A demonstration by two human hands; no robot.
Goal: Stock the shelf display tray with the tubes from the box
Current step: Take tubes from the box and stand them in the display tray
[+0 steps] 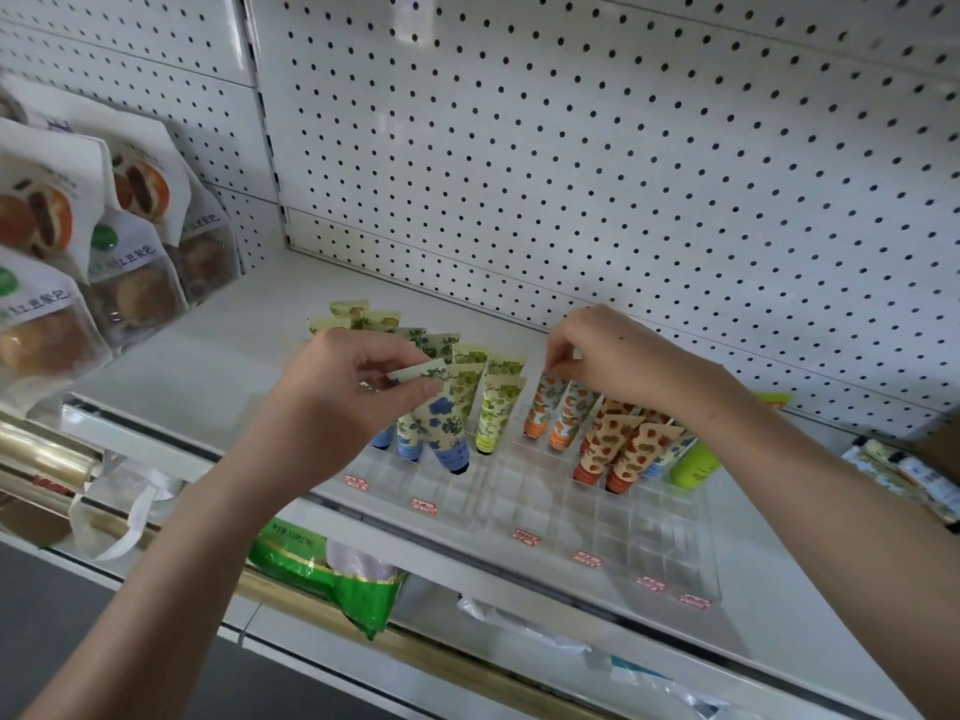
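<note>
On the white shelf (234,356), a clear tray (571,517) of small square cells is sitting with its back rows, toward 12 o'clock, already holding tubes that are standing cap-down. Its front rows toward 6 o'clock are showing bare cells.

The left hand (358,392) is pinching the flat crimped end of a blue-flower tube (444,428) between thumb and fingers. That tube is hanging at 4 o'clock from the hand. Its long axis is running from the crimp at 11 o'clock down to the dark cap at 5 o'clock, slightly tilted rather than plumb. The cap is sitting at the tray's level beside another blue tube, and I cannot tell whether it is already inside a cell or just above one.

The right hand (618,361) is gripping the top edge of an orange-flower tube (543,407), which is standing in the tray at 7 o'clock from that hand, near the green tubes (493,402).

The left hand is the nearer one to the blue column, so seating this tube is probably falling to it. The move is likely calling for the cap to be brought plumb over one cell. A tilted tube risks catching a cell wall or nudging its neighbour.

The box is not plainly showing; bread packs (130,283) are leaning at 9 o'clock.
</note>
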